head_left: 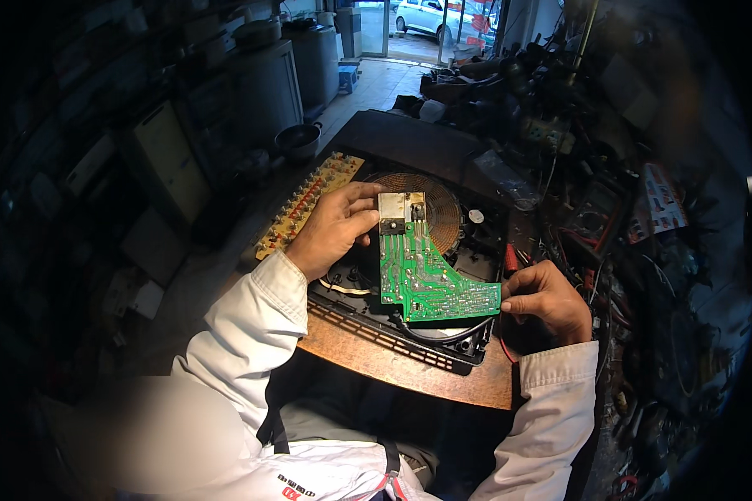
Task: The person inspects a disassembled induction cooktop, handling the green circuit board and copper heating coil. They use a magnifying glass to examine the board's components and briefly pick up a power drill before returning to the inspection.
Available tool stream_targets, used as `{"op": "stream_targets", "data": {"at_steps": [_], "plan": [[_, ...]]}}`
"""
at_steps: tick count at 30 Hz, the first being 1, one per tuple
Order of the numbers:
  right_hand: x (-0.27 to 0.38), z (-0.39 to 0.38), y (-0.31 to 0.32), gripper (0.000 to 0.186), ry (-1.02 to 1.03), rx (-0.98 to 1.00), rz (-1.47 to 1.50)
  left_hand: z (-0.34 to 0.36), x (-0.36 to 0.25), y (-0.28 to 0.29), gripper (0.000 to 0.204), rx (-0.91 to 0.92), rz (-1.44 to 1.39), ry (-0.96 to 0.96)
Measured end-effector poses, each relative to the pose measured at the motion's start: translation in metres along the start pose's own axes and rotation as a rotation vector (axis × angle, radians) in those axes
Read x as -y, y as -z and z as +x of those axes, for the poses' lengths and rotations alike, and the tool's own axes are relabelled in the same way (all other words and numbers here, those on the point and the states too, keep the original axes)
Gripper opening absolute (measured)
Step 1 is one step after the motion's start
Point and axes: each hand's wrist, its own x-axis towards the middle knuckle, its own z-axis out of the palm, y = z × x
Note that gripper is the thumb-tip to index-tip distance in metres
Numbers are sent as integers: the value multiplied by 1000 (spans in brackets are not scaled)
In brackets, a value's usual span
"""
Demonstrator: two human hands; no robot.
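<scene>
Between my two hands is a green circuit board (418, 280), its soldered side facing up. Thumb and fingers of my left hand (334, 230) pinch its upper left edge, beside a pale metal plate (392, 206). My right hand (550, 302) grips the board's lower right corner between thumb and fingers. Under the board lies an opened black appliance housing (468, 265) with a round copper coil (443, 209), partly hidden by the board. A black cable (451, 338) curves below the board's lower edge, and a pale wire (342, 289) lies near my left wrist.
A yellow circuit board (297, 209) with a row of parts lies left of the housing on the wooden table (376, 355). At the right are a multimeter (595, 213), a clear plastic bag (506, 177) and tangled leads. A dark pan (297, 142) stands beyond the table's far left.
</scene>
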Motion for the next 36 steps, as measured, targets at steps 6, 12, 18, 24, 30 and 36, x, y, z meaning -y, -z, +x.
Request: {"op": "stream_targets", "data": {"at_steps": [6,12,18,24,30,36], "plan": [[1,0,0,18,2,8,-10,0,1,0,45,-10,12,5],[-1,0,2,17,-1,12,-22,-1,0,-1,44,-26,11,2],[-1,1,1,17,2,8,-22,-1,1,0,42,-28,1,7],[0,1,1,16,0,10,-27,-1,1,0,41,-30,23,13],[-1,0,2,18,5,3,-8,1,5,2,41,-30,20,38],[-2,1,0,21,22,-32,-3,2,4,3,44,-33,-16,50]]}}
